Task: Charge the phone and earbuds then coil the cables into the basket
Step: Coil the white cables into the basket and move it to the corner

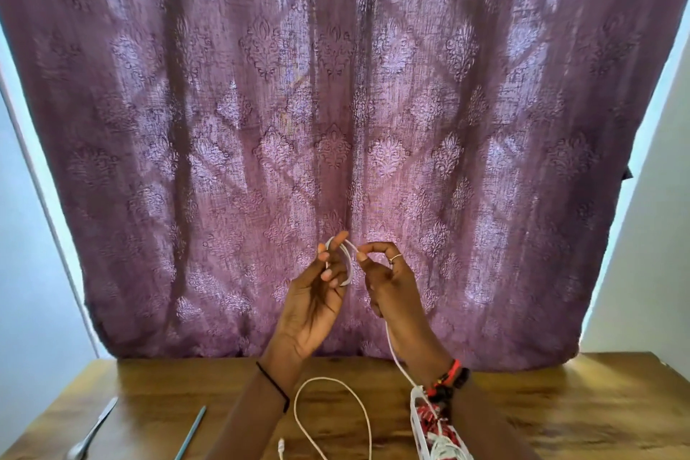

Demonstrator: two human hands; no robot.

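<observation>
Both hands are raised in front of the purple curtain. My left hand (317, 295) holds several loops of a thin white cable (348, 265) wound around its fingers. My right hand (388, 280) pinches the same cable between thumb and forefinger just right of the loops. From the right hand the cable hangs down toward a white basket (420, 426) at the bottom edge, which holds red and white items. A second stretch of white cable (336, 418) lies looped on the wooden table (560, 414), its plug end (280, 445) near the bottom. No phone or earbuds are in view.
A metal spoon (93, 429) lies at the table's left front. A thin teal stick (192, 431) lies beside it. The purple patterned curtain (336, 105) hangs behind the table, with pale walls on both sides.
</observation>
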